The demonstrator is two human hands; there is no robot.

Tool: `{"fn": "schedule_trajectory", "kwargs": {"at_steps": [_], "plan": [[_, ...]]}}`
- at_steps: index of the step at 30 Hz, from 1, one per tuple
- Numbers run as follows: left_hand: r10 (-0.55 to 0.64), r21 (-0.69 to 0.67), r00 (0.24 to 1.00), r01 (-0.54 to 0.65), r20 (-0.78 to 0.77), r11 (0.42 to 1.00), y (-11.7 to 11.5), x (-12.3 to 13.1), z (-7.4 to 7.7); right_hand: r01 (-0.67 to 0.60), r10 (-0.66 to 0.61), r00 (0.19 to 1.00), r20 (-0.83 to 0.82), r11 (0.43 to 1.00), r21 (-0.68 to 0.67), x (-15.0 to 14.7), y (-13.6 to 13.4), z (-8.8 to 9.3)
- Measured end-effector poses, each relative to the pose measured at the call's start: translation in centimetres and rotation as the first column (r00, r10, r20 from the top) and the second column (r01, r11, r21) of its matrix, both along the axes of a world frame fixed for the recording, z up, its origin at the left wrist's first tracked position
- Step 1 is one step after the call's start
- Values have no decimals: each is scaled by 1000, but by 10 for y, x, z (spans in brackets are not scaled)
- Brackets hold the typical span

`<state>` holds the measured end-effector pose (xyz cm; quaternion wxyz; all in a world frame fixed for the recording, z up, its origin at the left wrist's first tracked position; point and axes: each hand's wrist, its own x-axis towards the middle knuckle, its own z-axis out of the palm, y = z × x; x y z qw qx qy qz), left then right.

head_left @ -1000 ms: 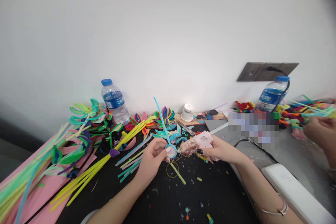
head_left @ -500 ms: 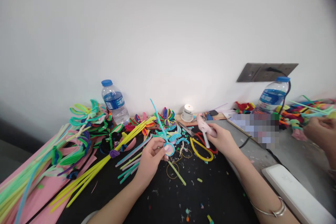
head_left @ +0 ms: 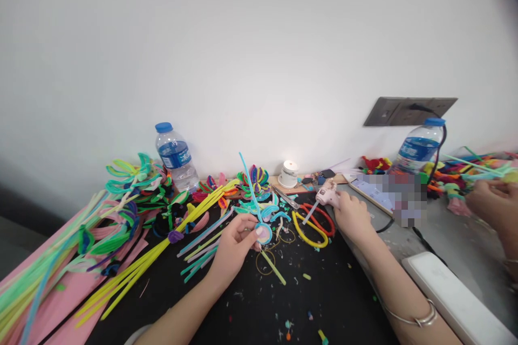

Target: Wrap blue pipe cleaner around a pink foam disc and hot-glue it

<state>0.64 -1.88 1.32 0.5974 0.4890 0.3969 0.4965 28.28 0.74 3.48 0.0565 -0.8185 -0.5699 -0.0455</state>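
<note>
My left hand (head_left: 237, 240) pinches a small round pipe-cleaner coil (head_left: 264, 234), pale in the middle with a light blue rim. A blue pipe cleaner (head_left: 251, 183) rises from it. In my right hand (head_left: 354, 218) is a pale pink hot glue gun (head_left: 327, 194), gripped at its handle. A whitish glue stick (head_left: 311, 214) sticks out toward the lower left. Below the gun lie scissors (head_left: 309, 230) with yellow and red handles. Blue curled petals (head_left: 265, 207) lie behind the coil, and a yellow-green piece of pipe cleaner (head_left: 274, 268) is just below it.
Yellow pipe cleaners (head_left: 162, 245) and finished flowers crowd the left side. Water bottles (head_left: 177, 159) stand by the wall. A white roll (head_left: 288, 174), a phone (head_left: 376, 197) and a white power bank-like block (head_left: 453, 296) are also here. Another person's hand (head_left: 491, 207) works at the right.
My right hand has shifted right and turned the glue gun, so its body shows more and the stick points lower left. The left hand moved slightly right with the coil.
</note>
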Motion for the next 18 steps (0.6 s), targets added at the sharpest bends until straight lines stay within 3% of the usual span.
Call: {"fn": "schedule_trajectory", "kwargs": {"at_steps": [3, 5, 8, 9, 11, 13, 14, 16, 18], "plan": [[-9, 4, 1000, 9, -14, 1000, 0, 0, 0, 43, -43, 999, 9, 999, 26, 0, -1, 1], [-17, 4, 1000, 17, -24, 1000, -1, 1, 1, 29, -27, 999, -17, 993, 117, -1, -1, 5], [-71, -5, 996, 71, -56, 997, -3, 2, 1, -118, 206, 953, -222, 928, 354, -12, -2, 15], [-111, -11, 991, 110, -71, 994, -4, 2, 1, -191, 347, 874, -339, 889, 417, -19, -4, 18], [-203, -23, 973, 201, -107, 979, -7, 4, 0, -340, 557, 578, -597, 829, 445, -35, -9, 22], [-284, -35, 948, 282, -144, 959, -9, 5, 1, -476, 587, 246, -771, 766, 431, -53, -16, 22], [-310, -39, 937, 308, -159, 951, -11, 5, 1, -519, 552, 140, -822, 748, 414, -61, -18, 20], [-342, -46, 923, 339, -177, 940, -12, 6, 2, -540, 470, 49, -881, 755, 373, -72, -22, 15], [-355, -51, 919, 352, -171, 935, -12, 6, 1, -520, 411, 57, -910, 790, 324, -76, -23, 10]]}}
